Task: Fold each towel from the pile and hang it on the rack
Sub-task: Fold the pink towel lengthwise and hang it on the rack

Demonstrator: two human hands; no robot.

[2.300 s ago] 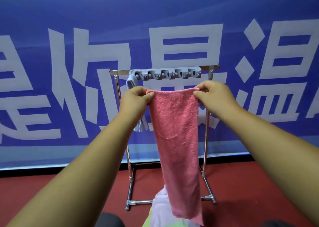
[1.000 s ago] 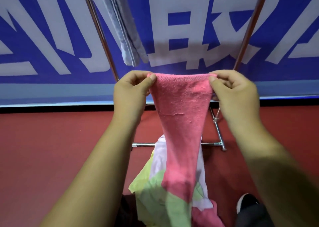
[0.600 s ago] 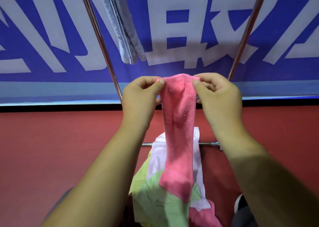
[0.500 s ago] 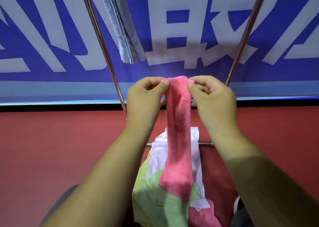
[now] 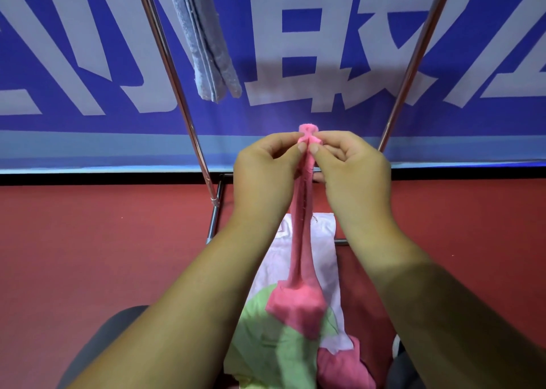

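Both forearms reach forward; left hand [image 5: 266,176] and right hand [image 5: 353,176] meet at the fingertips, each pinching the towel [image 5: 300,255].

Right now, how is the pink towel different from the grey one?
The pink towel is pinched by the left hand and right hand; the grey towel hangs untouched. The pink towel's bottom end rests on the pile; the grey towel's dangles free. Both are folded narrow.

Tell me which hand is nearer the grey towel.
Left. The left hand sits below the grey towel, just right of it; the right hand is farther right, past the pink towel.
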